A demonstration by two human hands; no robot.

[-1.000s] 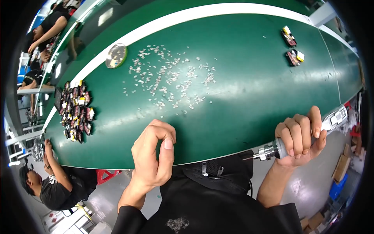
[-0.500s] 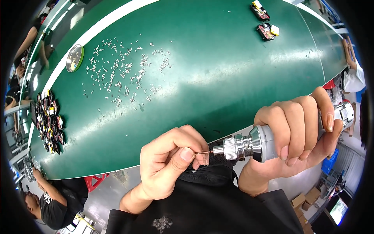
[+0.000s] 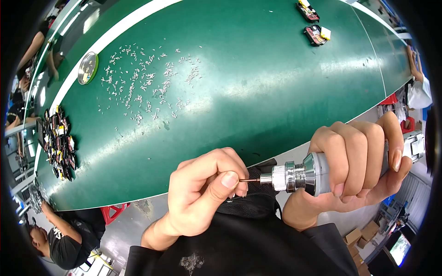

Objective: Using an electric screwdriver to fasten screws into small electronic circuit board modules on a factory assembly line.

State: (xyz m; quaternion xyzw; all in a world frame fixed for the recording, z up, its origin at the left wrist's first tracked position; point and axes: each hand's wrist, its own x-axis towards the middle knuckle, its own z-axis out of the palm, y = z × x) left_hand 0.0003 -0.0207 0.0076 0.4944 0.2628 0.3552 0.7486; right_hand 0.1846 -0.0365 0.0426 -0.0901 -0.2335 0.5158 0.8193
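My right hand (image 3: 352, 161) is wrapped around the grey body of an electric screwdriver (image 3: 287, 177), which lies level and points left. Its silver collar faces my left hand (image 3: 202, 191). A thin dark bit (image 3: 252, 180) sticks out of the collar. My left thumb and fingers are pinched at the tip of that bit, hiding its end. Whether a small screw sits there too cannot be seen. Both hands are in front of my body, by the table's near edge.
On the green table (image 3: 258, 115) many small metal pins (image 3: 149, 78) lie scattered. A round green-rimmed dish (image 3: 87, 68) is at the far left, and a pile of black parts (image 3: 59, 142) nearer. Two open black cases (image 3: 315, 35) lie far right. Other people work around the edges.
The screwdriver and my right hand have shifted a little right and down. My left hand has moved slightly right, its fingers still at the bit's tip.
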